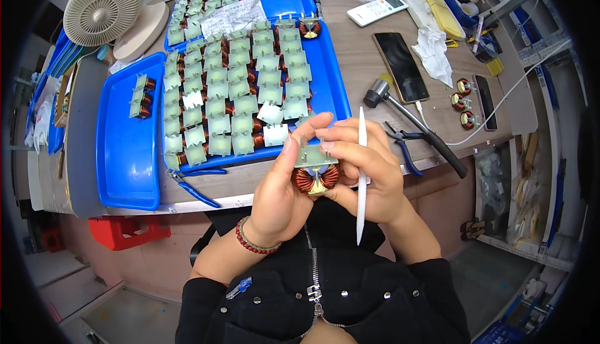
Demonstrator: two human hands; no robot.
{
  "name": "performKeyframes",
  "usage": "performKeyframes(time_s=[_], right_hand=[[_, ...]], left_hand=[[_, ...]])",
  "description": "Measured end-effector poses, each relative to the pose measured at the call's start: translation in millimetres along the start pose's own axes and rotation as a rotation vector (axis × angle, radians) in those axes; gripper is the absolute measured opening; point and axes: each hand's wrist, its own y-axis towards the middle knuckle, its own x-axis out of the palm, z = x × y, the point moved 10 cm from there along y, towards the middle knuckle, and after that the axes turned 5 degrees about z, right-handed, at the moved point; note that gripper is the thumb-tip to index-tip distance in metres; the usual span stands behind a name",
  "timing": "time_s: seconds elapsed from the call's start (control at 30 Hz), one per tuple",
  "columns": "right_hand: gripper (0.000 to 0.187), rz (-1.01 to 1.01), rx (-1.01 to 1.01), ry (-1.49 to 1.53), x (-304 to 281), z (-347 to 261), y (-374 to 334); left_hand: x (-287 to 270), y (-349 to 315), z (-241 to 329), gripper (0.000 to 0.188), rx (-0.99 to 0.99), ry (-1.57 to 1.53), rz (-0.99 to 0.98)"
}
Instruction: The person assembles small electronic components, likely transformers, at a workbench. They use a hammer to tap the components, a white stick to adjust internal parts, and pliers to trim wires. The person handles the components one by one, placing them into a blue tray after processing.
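Note:
My left hand (278,191) is closed around one side of a copper-wound toroidal coil (307,180), held above my lap near the table's front edge. A pale green base plate (310,156) with metal pins sits on top of the coil. From the other side, my right hand (381,169) rests its fingers on the plate and its thumb by the coil. A white pointed plastic stick (361,203) stands upright between the fingers of my right hand. Beyond my hands, a blue tray (331,81) holds many similar coils in rows, plates upward.
A blue tray (128,181) with a few coils lies left. Blue-handled pliers (197,191) are at the front edge; a hammer (419,125), more pliers (406,147), a phone (400,66) and several loose coils (464,102) lie right. A fan (103,9) stands far left.

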Motion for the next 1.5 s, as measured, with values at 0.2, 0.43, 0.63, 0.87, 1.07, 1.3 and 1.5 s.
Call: performKeyframes(time_s=[0.2, 0.43, 0.63, 0.87, 1.07, 1.3, 1.5], right_hand=[[0.045, 0.051, -0.020, 0.033, -4.4, 0.4, -1.1], [0.055, 0.084, 0.130, 0.138, -8.7, 8.6, -2.3], [0.054, -0.003, 0.489, 0.441, 11.6, 35.0, -22.0], [0.039, 0.001, 0.817, 0.771, 29.8, 46.7, -37.8], [0.040, 0.052, 0.032, -0.282, 1.8, -1.8, 7.7], [0.063, -0.131, 0.131, -0.041, 25.0, 14.3, 22.0], [0.066, -0.233, 0.036, -0.038, 26.7, 12.0, 45.0]], left_hand=[[3.0, -1.8, 7.4, 0.054, 0.051, 0.179, 0.064], [-9.5, -7.2, 16.6, 0.057, 0.166, 0.361, 0.116], [-5.1, -19.6, 41.3, 0.057, 0.406, 0.709, 0.084], [-16.2, -18.4, 45.2, 0.036, 0.447, 0.892, 0.109], [-17.6, -8.6, 39.0, 0.046, 0.302, 0.526, 0.071], [-56.4, -4.5, 48.6, 0.056, 0.289, 0.261, 0.255], [-61.5, 13.8, 28.8, 0.042, 0.069, 0.079, 0.271]])
